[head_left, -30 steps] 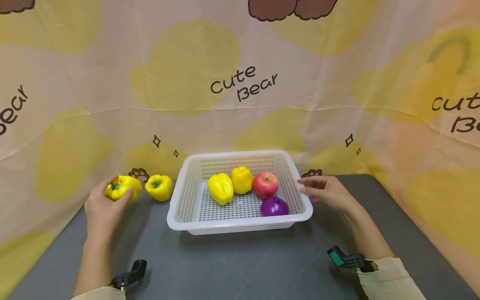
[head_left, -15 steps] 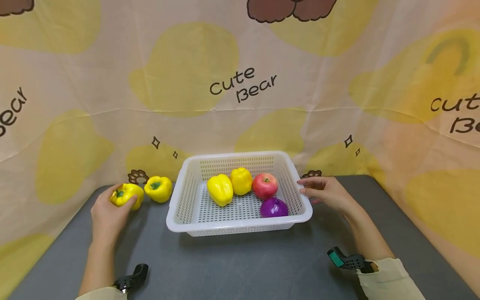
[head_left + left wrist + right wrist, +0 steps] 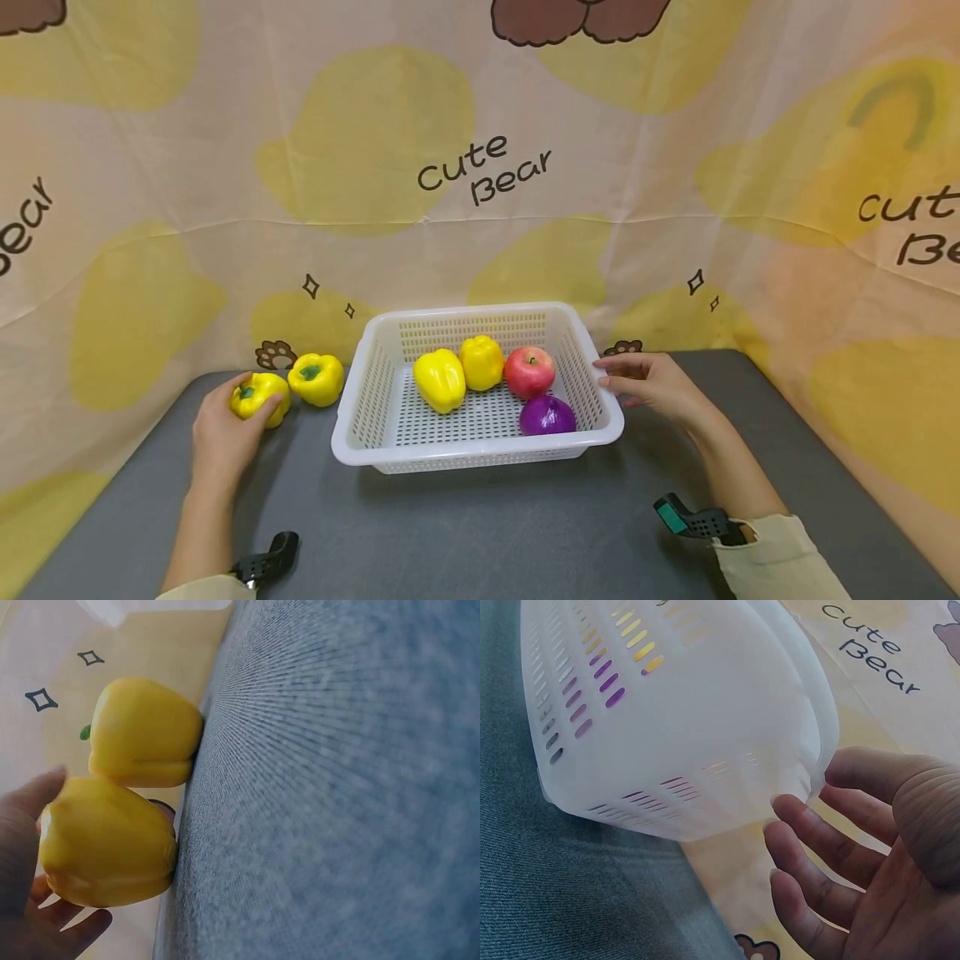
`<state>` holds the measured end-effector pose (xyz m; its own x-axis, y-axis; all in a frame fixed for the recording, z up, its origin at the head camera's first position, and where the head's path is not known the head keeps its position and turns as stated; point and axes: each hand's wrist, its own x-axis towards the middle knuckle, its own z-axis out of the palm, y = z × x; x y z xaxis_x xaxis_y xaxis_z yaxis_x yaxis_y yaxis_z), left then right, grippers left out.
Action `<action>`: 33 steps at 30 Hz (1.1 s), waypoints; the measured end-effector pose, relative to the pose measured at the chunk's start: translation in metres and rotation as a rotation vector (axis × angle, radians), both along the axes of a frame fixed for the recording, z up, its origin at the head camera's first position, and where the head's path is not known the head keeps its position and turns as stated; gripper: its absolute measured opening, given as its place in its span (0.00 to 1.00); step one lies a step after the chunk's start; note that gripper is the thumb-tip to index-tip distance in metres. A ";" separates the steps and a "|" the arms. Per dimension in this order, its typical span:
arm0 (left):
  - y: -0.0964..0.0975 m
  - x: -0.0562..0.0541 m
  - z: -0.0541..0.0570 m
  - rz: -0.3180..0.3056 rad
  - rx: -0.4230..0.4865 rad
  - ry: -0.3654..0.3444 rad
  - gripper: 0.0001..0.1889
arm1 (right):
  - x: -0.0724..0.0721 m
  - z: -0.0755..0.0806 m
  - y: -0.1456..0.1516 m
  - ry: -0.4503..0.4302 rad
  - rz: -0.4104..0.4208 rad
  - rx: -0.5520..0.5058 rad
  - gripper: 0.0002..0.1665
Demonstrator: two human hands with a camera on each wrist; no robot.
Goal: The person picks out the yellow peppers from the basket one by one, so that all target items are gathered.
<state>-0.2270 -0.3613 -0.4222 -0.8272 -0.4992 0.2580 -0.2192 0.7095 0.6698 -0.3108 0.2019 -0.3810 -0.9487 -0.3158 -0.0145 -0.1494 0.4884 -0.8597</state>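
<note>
My left hand [image 3: 221,437] holds a yellow bell pepper [image 3: 262,402] by its stem end, thumb on the right side and fingers on the far left. In the left wrist view the pepper's base meets the grey tabletop. Just right of it stands another yellow bell pepper [image 3: 318,381]. My right hand [image 3: 660,387] pinches the right rim of a white perforated plastic basket [image 3: 480,456] between thumb and fingertips. Inside the basket lie two more yellow bell peppers [image 3: 439,382], a red apple [image 3: 529,372] and a purple onion [image 3: 547,415].
The grey table [image 3: 480,533] reaches back to a cloth backdrop [image 3: 360,142] printed with yellow patches and lettering. Black wrist straps [image 3: 266,560] sit on both forearms, at the ends of pale sleeves [image 3: 780,558].
The left hand has lowered the yellow bell pepper and brought it right and nearer, down to the table beside the other one. The right hand has stayed at the basket's rim.
</note>
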 end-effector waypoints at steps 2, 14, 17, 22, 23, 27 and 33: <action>0.000 0.000 0.000 -0.009 0.026 -0.006 0.32 | 0.000 0.000 0.000 0.002 0.002 0.001 0.30; -0.002 0.000 0.003 -0.015 0.053 -0.026 0.33 | 0.001 0.001 0.001 0.004 0.005 -0.001 0.30; -0.002 -0.001 0.003 -0.002 0.042 -0.010 0.33 | 0.000 0.001 0.001 0.004 0.005 -0.001 0.30; -0.001 0.004 0.004 0.031 0.044 0.024 0.33 | 0.001 0.001 0.000 -0.001 -0.002 0.007 0.31; 0.000 0.005 0.005 0.038 0.055 0.029 0.33 | 0.001 0.001 0.000 0.000 0.000 0.006 0.31; -0.003 0.008 0.005 0.062 0.093 0.030 0.32 | 0.000 0.001 -0.001 -0.002 0.000 0.006 0.31; -0.003 0.006 0.004 0.086 0.077 0.047 0.31 | 0.000 0.001 -0.001 0.006 0.011 0.007 0.30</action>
